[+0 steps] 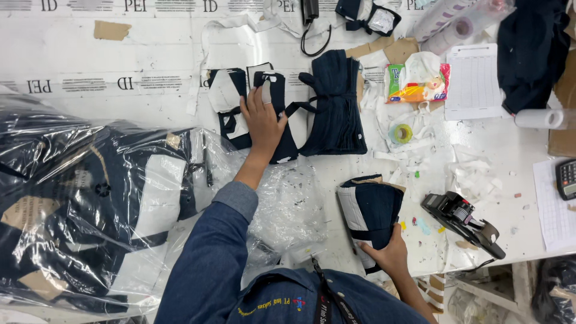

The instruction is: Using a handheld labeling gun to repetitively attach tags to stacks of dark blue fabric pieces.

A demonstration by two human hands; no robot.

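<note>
My left hand (262,120) lies flat, fingers apart, on dark navy and white fabric pieces (231,102) spread on the white table (150,54). Just right of them sits a tied bundle of navy fabric (335,102). My right hand (391,252) grips the lower end of a stack of navy and white fabric pieces (369,210) near the table's front edge. Blue denim sleeves cover both my arms.
A large clear plastic bag of navy and white pieces (90,210) fills the left. A black tagging gun (462,219) lies right of the stack. A tape roll (401,133), snack packet (417,81), printed sheet (474,81), calculator (566,179) and dark cloth (531,48) crowd the right.
</note>
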